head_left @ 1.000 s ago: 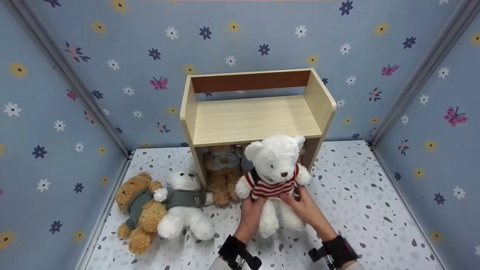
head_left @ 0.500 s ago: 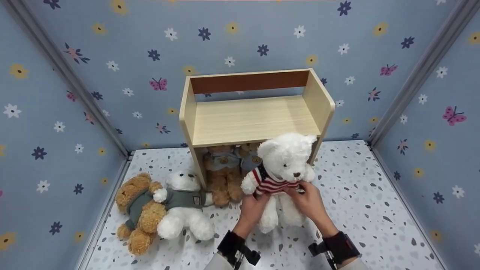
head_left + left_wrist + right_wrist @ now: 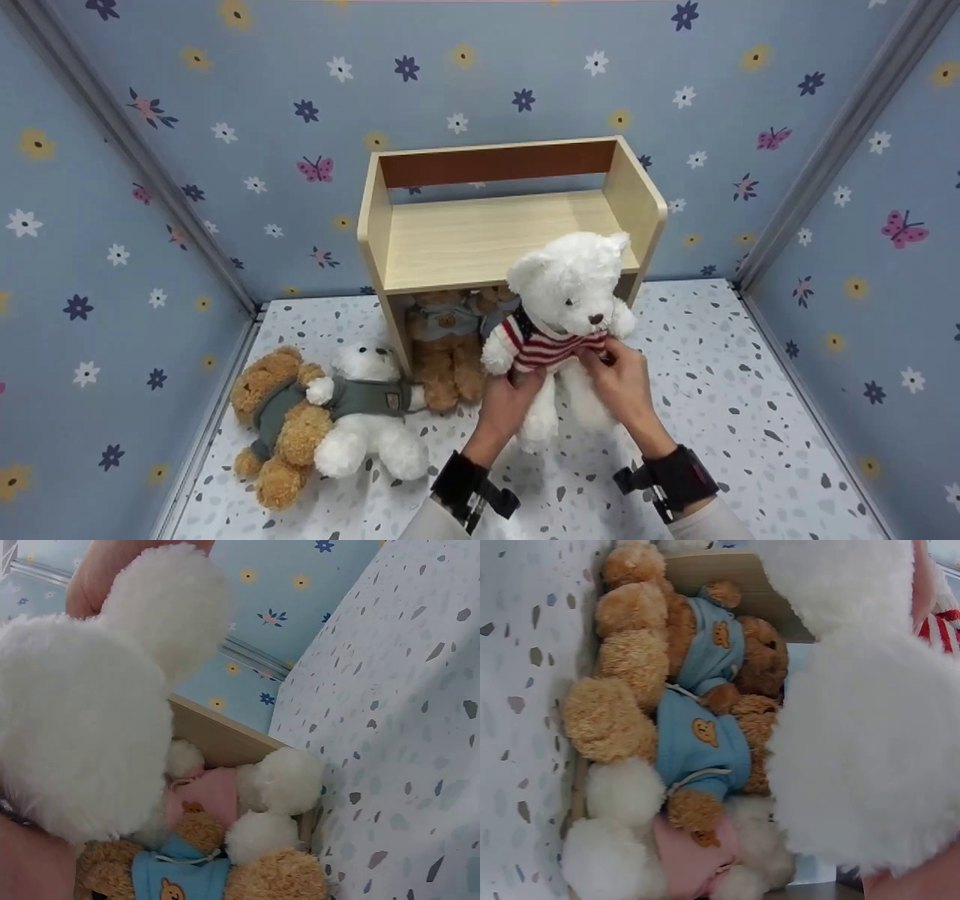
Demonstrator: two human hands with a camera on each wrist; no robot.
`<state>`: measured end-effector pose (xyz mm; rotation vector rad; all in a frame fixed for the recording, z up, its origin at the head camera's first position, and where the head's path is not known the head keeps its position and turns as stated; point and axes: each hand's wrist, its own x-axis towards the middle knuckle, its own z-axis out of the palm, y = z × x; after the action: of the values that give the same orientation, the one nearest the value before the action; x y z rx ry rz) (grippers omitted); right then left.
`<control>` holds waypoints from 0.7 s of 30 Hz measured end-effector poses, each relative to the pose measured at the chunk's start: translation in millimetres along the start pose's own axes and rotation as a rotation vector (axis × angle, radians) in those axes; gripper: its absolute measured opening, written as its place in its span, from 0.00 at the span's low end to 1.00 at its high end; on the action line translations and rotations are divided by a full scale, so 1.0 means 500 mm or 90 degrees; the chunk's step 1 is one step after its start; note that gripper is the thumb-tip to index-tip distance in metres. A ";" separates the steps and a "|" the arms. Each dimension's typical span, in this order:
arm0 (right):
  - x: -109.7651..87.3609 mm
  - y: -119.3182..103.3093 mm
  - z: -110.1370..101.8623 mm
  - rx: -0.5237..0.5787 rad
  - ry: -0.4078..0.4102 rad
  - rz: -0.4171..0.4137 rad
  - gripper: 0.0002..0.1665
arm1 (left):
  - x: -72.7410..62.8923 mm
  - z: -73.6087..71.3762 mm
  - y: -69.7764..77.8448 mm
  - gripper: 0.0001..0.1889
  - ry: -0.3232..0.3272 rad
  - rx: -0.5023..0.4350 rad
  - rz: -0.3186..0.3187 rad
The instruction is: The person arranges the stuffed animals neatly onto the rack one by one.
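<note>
A white teddy bear [image 3: 570, 289] in a red-and-white striped sweater is held upright in front of the wooden shelf [image 3: 495, 240], overlapping its right part in the head view. My left hand [image 3: 501, 409] grips the bear's lower body on the left, thumb in front. My right hand [image 3: 624, 384] grips it from the right, at the sweater's hem. White fur [image 3: 82, 735] fills much of the left wrist view. Inside the lower compartment, in the right wrist view, sit two brown bears in blue tops, one of them a teddy bear [image 3: 701, 735], beside a white plush in pink [image 3: 694, 855].
Left of the shelf, a brown bear [image 3: 281, 427] lies on its side against a white bear in a green top [image 3: 369, 397]. Flowered blue walls [image 3: 480, 82] enclose the speckled floor [image 3: 727, 405]. The shelf's upper board carries nothing.
Both hands have moved the white bear a little to the right and then raised it. More of the compartment's bears now shows. The bears lying on the left have stayed put.
</note>
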<state>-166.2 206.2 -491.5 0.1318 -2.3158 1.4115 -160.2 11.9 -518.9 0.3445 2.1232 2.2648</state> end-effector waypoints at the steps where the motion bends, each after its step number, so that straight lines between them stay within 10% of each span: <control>1: 0.005 -0.004 -0.001 0.004 0.007 -0.011 0.12 | 0.000 0.001 0.002 0.18 -0.001 0.001 0.002; 10: 0.052 -0.040 -0.013 0.011 0.052 -0.053 0.07 | -0.005 -0.007 0.011 0.07 -0.045 -0.059 0.068; 16: 0.097 -0.073 -0.031 0.013 0.090 -0.084 0.08 | -0.012 -0.027 0.000 0.39 -0.051 -0.131 0.102; 21: 0.160 -0.105 -0.047 -0.012 0.120 -0.110 0.10 | -0.012 -0.045 -0.015 0.36 -0.032 -0.123 0.113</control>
<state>-216.2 212.0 -406.7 0.1797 -2.1090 1.2609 -159.2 -10.8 -528.6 0.5978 1.8993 2.5003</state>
